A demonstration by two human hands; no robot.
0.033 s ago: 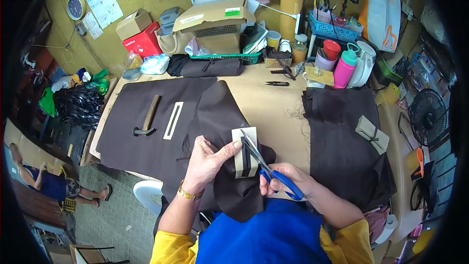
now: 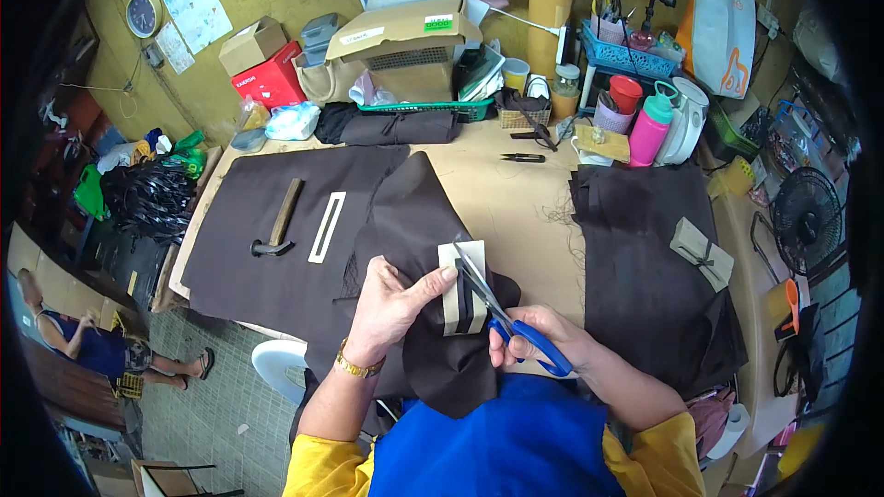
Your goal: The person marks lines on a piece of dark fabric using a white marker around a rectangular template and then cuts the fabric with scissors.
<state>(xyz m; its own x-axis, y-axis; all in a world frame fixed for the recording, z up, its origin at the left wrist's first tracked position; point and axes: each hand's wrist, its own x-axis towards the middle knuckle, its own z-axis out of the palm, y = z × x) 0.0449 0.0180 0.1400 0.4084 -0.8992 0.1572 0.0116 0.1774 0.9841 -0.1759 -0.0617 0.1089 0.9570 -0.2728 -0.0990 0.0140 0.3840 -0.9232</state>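
The person wears a bright blue cloth garment (image 2: 488, 446) across the front and loose yellow fabric sleeves (image 2: 656, 462) that leave the forearms (image 2: 635, 391) bare. A narrow gold-coloured metallic band (image 2: 359, 364) circles the left wrist (image 2: 368, 348).

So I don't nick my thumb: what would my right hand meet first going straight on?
Probably the beige piece: the scissors in your right hand overlap it in view, and your left thumb is close by. Depth is unclear.
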